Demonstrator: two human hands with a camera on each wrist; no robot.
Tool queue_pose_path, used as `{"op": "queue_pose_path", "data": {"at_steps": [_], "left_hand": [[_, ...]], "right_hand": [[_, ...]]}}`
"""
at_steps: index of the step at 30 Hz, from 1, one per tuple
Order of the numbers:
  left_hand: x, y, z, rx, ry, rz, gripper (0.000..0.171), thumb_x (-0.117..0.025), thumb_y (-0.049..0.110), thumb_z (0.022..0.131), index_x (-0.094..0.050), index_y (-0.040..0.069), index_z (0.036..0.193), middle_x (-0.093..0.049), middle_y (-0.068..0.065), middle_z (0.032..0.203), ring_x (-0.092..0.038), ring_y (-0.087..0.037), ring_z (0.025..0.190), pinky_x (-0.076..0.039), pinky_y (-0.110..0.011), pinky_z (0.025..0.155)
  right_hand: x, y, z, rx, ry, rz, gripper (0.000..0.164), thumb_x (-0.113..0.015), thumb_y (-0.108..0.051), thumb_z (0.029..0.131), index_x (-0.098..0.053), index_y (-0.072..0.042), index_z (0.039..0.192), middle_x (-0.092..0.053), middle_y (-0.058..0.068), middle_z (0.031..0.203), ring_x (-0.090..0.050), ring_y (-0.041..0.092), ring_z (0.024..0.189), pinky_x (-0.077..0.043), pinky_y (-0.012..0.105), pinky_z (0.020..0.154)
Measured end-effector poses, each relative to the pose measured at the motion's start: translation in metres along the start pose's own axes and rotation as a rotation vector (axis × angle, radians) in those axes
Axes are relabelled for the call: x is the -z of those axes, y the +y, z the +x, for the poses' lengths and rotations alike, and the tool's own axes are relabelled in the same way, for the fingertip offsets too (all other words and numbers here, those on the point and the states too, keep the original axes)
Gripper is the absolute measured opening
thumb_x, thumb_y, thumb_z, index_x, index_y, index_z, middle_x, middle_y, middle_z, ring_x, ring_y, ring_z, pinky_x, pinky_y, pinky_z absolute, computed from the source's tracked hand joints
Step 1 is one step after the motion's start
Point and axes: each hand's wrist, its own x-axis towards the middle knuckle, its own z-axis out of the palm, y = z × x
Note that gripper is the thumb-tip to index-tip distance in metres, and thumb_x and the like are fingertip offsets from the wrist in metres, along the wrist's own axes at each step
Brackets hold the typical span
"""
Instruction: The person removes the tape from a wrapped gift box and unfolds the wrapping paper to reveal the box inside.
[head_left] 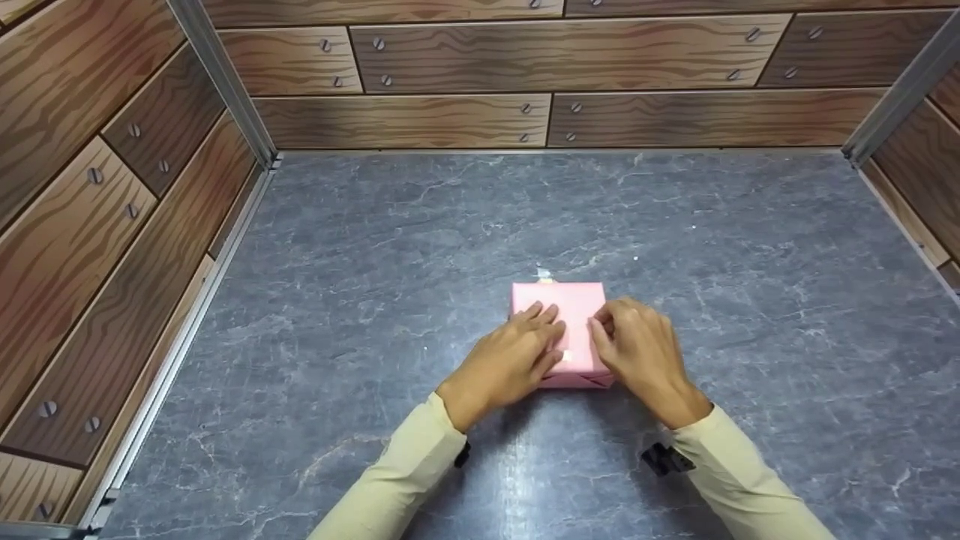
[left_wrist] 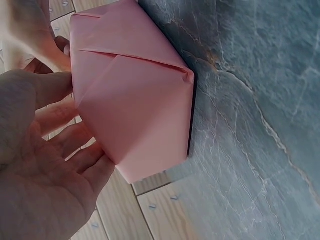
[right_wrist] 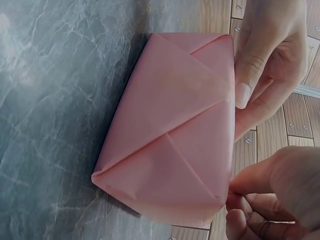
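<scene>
Although its upper face is partly covered, a box-shaped parcel wrapped in smooth pink paper (head_left: 577,316) can be seen between the bare left hand (head_left: 506,358) and the bare right hand (head_left: 641,349). On the end facing back toward the person, the paper is folded into slanting, overlapping flaps, shown close up in both wrist views. The left hand is loosely spread, its fingers laid across the top without gripping; a small pale, shiny patch (head_left: 568,355) shows just beside its thumb tip. The right hand has curled fingers, with thumb and forefinger close together at the edge nearest it; whether they pinch anything cannot be told. Beyond the left hand's fingertips, by the far edge, is a whitish scrap (head_left: 544,274), too small to identify. Behind the hands come pale yellow fabric sleeves (head_left: 405,457), a black object (head_left: 666,459) at the right cuff. Under the parcel spreads a blue-grey, marble-patterned tabletop (head_left: 375,247); well beyond both hands stands a brown wall with a wood-plank pattern (head_left: 562,56).
</scene>
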Motion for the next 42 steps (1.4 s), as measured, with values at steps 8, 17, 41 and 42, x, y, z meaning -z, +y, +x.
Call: {"op": "queue_pose_path", "data": {"at_steps": [8, 17, 41, 42], "left_hand": [[0.0, 0.0, 0.0, 0.012, -0.013, -0.003, 0.043, -0.053, 0.028, 0.106, -0.056, 0.008, 0.144, -0.042, -0.01, 0.157, -0.034, -0.028, 0.148, -0.031, -0.043, 0.12], [0.002, 0.001, -0.001, 0.009, -0.013, 0.008, 0.043, -0.053, 0.027, 0.106, -0.056, 0.008, 0.145, -0.042, -0.011, 0.157, -0.035, -0.028, 0.147, -0.031, -0.042, 0.12], [0.002, 0.004, 0.0, 0.004, -0.029, 0.015, 0.044, -0.052, 0.026, 0.107, -0.054, 0.005, 0.146, -0.04, -0.013, 0.157, -0.033, -0.031, 0.148, -0.029, -0.044, 0.121], [0.002, 0.004, -0.001, 0.006, -0.031, 0.014, 0.044, -0.052, 0.026, 0.107, -0.054, 0.005, 0.146, -0.04, -0.013, 0.157, -0.033, -0.031, 0.148, -0.028, -0.044, 0.121]], "right_hand": [[0.005, 0.003, 0.0, -0.019, 0.001, 0.007, 0.006, -0.075, -0.003, 0.085, -0.071, 0.0, 0.082, -0.068, 0.011, 0.075, -0.063, 0.029, 0.065, -0.053, 0.047, 0.059], [0.015, 0.011, -0.001, -0.06, 0.022, 0.006, 0.006, -0.074, -0.004, 0.085, -0.071, -0.001, 0.081, -0.067, 0.012, 0.074, -0.061, 0.029, 0.064, -0.05, 0.049, 0.058], [0.027, 0.024, -0.007, -0.063, 0.062, -0.005, 0.004, -0.074, -0.002, 0.085, -0.071, -0.001, 0.082, -0.068, 0.01, 0.074, -0.062, 0.027, 0.062, -0.05, 0.047, 0.055], [0.027, 0.025, -0.008, -0.063, 0.062, -0.002, 0.005, -0.074, -0.002, 0.085, -0.071, -0.002, 0.082, -0.068, 0.009, 0.074, -0.062, 0.026, 0.062, -0.05, 0.047, 0.055]]}}
